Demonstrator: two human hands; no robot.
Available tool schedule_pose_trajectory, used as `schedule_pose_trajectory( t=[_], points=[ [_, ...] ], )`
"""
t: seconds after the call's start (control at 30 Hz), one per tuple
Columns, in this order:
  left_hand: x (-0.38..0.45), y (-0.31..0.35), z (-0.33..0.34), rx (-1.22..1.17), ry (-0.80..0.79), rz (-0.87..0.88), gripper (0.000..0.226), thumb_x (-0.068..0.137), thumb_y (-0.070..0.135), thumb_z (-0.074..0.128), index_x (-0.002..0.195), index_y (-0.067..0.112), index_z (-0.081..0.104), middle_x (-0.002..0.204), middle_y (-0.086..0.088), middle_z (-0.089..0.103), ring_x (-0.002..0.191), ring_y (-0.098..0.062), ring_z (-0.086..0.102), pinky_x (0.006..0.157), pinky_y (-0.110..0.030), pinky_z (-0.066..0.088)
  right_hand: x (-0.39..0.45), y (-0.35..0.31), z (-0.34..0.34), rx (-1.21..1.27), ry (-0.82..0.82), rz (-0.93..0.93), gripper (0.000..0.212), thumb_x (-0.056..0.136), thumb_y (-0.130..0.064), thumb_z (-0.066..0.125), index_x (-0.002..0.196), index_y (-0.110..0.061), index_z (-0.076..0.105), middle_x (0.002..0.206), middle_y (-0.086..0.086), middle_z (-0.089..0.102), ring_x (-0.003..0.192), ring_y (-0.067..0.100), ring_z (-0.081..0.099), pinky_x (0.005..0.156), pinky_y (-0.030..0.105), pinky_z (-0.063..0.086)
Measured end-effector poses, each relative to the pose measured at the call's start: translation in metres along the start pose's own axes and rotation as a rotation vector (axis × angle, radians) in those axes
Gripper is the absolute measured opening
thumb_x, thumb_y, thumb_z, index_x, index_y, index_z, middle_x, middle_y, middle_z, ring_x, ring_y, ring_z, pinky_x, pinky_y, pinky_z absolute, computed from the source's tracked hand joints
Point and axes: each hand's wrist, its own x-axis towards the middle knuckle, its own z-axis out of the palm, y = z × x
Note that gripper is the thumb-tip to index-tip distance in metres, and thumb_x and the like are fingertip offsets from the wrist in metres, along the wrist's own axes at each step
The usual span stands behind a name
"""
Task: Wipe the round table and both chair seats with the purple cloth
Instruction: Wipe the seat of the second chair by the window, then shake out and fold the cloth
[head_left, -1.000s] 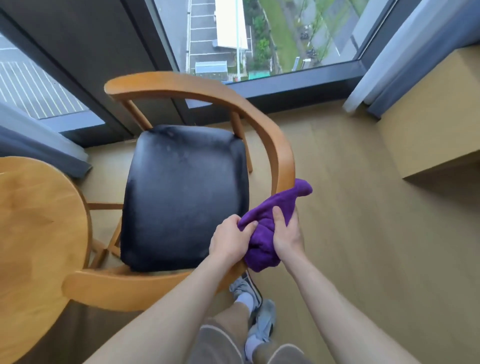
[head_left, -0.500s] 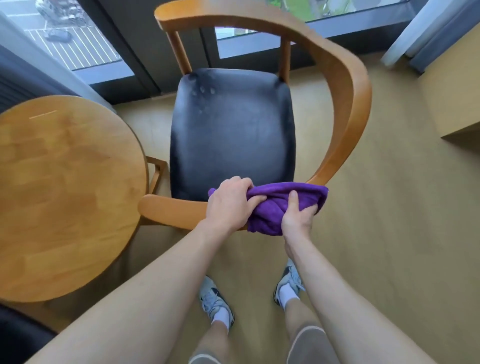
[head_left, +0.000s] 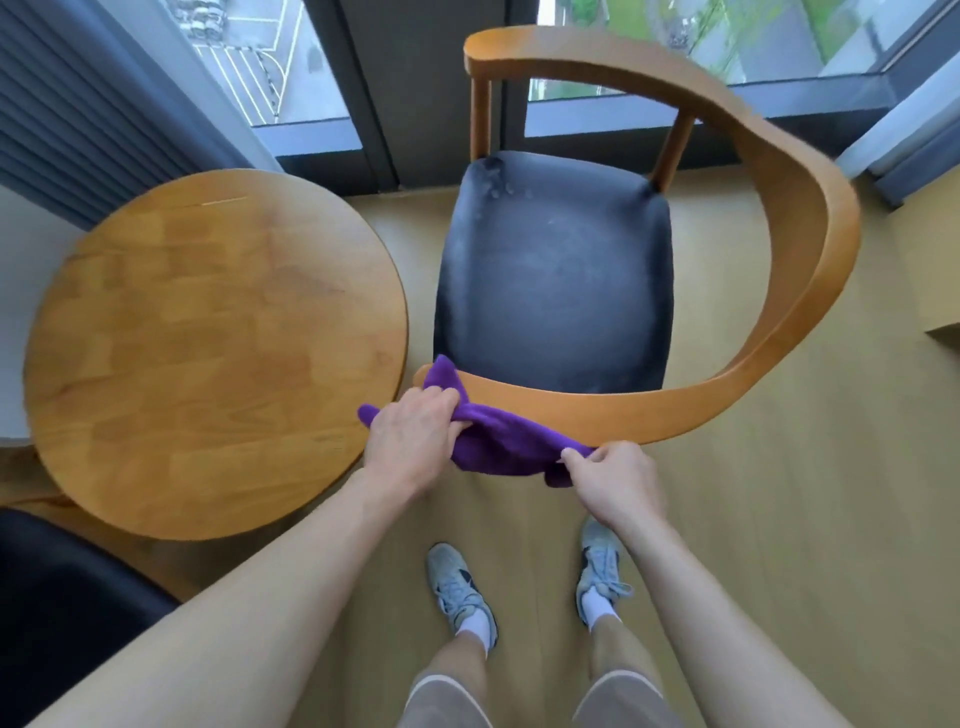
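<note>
Purple cloth (head_left: 498, 441) is stretched between both hands in the head view, in front of the curved wooden rail (head_left: 623, 410) of the chair; one end of it pokes up over the rail's tip, though whether it rests on the wood cannot be told. The left hand (head_left: 413, 441) grips the bunched left end, fingers curled round the fabric, and the right hand (head_left: 615, 480) pinches the right corner between thumb and fingertips. Beyond the rail lies the black chair seat (head_left: 556, 280), with faint pale marks near its far edge. Just beside the chair, to the left, stands the round table (head_left: 208, 343), its wooden top bare. A dark seat of a second chair (head_left: 57, 608) shows at the lower left corner, partly behind the left forearm. Below the hands, two grey sneakers (head_left: 460, 587) stand on the pale wooden floor (head_left: 805, 519). Windows (head_left: 649, 78) and curtains (head_left: 93, 104) run along the far side.
</note>
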Motion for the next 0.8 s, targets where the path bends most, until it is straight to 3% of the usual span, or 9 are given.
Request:
schedule_pose_trajectory(
  t=[0.07,0.1,0.2,0.37,0.53,0.6,0.67,0.77,0.8],
  points=[
    [-0.011,-0.014,-0.008,-0.025,-0.045,-0.044,0.019,0.103,0.036,0.048,0.093,0.022,0.042,0.096,0.000,0.060,0.097,-0.028,0.060,0.071,-0.040,0.044,-0.004,-0.011,-0.004,-0.154,0.174,-0.239,0.039,0.081,-0.054,0.075,0.090,-0.023,0.054,0.100,-0.004,0.054,0.084,0.020,0.054,0.070,0.035,0.044],
    [-0.017,-0.017,-0.013,-0.028,-0.068,-0.053,0.017,0.103,0.036,0.048,0.095,0.022,0.042,0.094,0.000,0.061,0.094,-0.030,0.061,0.068,-0.039,0.043,-0.006,-0.021,0.000,-0.202,0.154,-0.368,0.049,0.077,-0.058,0.078,0.102,-0.025,0.052,0.108,-0.003,0.049,0.093,0.020,0.052,0.077,0.036,0.045],
    [-0.038,-0.017,-0.035,-0.018,-0.078,-0.036,0.014,0.102,0.038,0.047,0.098,0.026,0.042,0.092,-0.004,0.067,0.088,-0.035,0.063,0.066,-0.040,0.044,-0.017,-0.055,0.026,-0.372,-0.086,-0.656,0.074,0.078,-0.060,0.078,0.138,-0.032,0.045,0.138,0.002,0.043,0.127,0.024,0.043,0.104,0.042,0.041],
    [-0.072,-0.008,-0.106,-0.295,0.094,-0.224,0.022,0.095,0.043,0.059,0.084,0.027,0.048,0.072,0.006,0.064,0.069,-0.020,0.057,0.062,-0.038,0.044,-0.054,-0.113,0.029,-0.135,-0.457,-0.873,0.072,0.084,-0.039,0.076,0.149,-0.031,0.045,0.157,-0.003,0.033,0.142,0.022,0.038,0.116,0.040,0.035],
    [-0.108,-0.003,-0.194,-0.707,0.221,-0.388,0.033,0.095,0.040,0.067,0.075,0.013,0.063,0.060,0.006,0.061,0.054,-0.006,0.050,0.053,-0.021,0.041,-0.097,-0.158,-0.045,0.249,-0.764,-0.950,0.074,0.077,-0.006,0.076,0.141,-0.034,0.053,0.136,-0.015,0.059,0.126,0.000,0.055,0.106,0.025,0.046],
    [-0.124,0.004,-0.223,-0.813,0.249,-0.400,0.033,0.098,0.037,0.065,0.078,0.012,0.064,0.062,0.011,0.059,0.058,-0.007,0.051,0.055,-0.020,0.041,-0.110,-0.181,-0.078,0.249,-0.824,-0.918,0.057,0.082,0.003,0.073,0.133,-0.019,0.062,0.118,-0.005,0.069,0.106,0.005,0.066,0.093,0.027,0.053],
    [-0.140,0.016,-0.248,-0.940,0.248,-0.387,0.033,0.099,0.038,0.064,0.088,0.007,0.068,0.072,0.004,0.064,0.065,-0.012,0.056,0.063,-0.029,0.045,-0.119,-0.202,-0.108,0.198,-0.856,-0.933,0.034,0.090,0.004,0.068,0.124,-0.001,0.063,0.098,0.000,0.069,0.085,0.009,0.066,0.075,0.023,0.053],
    [-0.166,0.028,-0.282,-1.143,0.228,-0.315,0.025,0.093,0.041,0.072,0.092,0.016,0.072,0.081,-0.001,0.070,0.072,-0.016,0.063,0.066,-0.033,0.048,-0.132,-0.233,-0.153,0.143,-0.912,-0.969,0.028,0.096,0.000,0.066,0.119,0.013,0.059,0.101,0.016,0.065,0.093,0.025,0.061,0.085,0.049,0.052],
    [-0.176,0.029,-0.293,-1.208,0.198,-0.282,0.025,0.088,0.041,0.077,0.096,0.018,0.072,0.088,-0.004,0.072,0.077,-0.019,0.066,0.068,-0.032,0.051,-0.136,-0.242,-0.168,0.140,-0.917,-1.008,0.023,0.096,-0.001,0.065,0.114,0.013,0.060,0.099,0.015,0.066,0.091,0.025,0.062,0.085,0.047,0.051]
  ],
)
